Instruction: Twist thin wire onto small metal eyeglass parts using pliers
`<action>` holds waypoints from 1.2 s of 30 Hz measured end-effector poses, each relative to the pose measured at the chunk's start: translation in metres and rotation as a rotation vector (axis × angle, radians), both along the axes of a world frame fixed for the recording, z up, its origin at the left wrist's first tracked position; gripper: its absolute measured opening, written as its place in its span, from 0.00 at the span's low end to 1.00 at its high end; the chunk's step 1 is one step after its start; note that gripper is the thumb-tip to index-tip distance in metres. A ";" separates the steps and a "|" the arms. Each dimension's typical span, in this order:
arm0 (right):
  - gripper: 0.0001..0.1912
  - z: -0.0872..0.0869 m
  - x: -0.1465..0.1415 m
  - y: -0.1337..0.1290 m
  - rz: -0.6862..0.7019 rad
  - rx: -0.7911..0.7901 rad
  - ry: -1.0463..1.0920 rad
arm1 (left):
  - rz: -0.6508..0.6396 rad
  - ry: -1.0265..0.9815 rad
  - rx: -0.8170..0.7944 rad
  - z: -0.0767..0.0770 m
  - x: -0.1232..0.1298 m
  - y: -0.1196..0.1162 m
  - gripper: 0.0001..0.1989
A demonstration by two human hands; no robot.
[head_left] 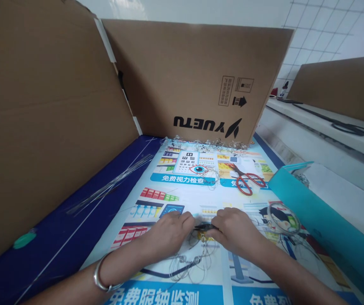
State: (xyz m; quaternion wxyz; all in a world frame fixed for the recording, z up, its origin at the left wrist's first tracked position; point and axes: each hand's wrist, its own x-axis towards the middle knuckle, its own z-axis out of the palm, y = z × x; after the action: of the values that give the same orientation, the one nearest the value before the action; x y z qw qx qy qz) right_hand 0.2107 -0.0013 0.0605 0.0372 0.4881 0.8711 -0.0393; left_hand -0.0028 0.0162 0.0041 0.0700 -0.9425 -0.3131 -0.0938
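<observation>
My right hand (234, 226) is closed around small dark-jawed pliers (204, 227), whose tips point left toward my other hand. My left hand (174, 231) is closed in a pinch close to those tips, and what lies between its fingers is too small to make out. Below both hands, a tangle of thin wire with clear beads (188, 260) lies on the printed sheet (201, 199). A few yellowish bits hang just under the pliers. The left wrist wears a silver bangle (97, 275).
Red-handled scissors (247, 181) lie beyond my right hand. A round coil (284, 218) sits near a teal box (324, 224) at right. Straight wires (115, 184) lie at left. Beaded wire pieces (207, 146) line the foot of the cardboard wall (184, 76).
</observation>
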 end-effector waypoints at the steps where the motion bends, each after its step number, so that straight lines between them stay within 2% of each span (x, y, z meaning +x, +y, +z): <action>1: 0.19 0.000 0.000 0.000 -0.004 0.000 -0.003 | -0.004 0.002 0.002 0.000 0.000 0.000 0.13; 16: 0.18 0.002 -0.001 0.000 0.028 0.014 -0.020 | 0.005 -0.016 -0.039 0.000 -0.001 0.000 0.11; 29: 0.13 -0.009 -0.003 -0.005 0.105 0.128 -0.017 | -0.014 0.018 -0.033 -0.001 -0.001 0.001 0.16; 36: 0.12 -0.010 -0.002 -0.004 0.112 0.121 -0.005 | -0.032 -0.002 -0.012 0.001 0.000 0.000 0.16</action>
State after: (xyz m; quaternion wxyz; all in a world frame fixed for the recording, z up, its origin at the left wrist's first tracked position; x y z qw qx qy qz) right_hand 0.2088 -0.0052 0.0509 0.0118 0.4399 0.8978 0.0166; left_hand -0.0030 0.0165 0.0049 0.0626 -0.9476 -0.2988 -0.0942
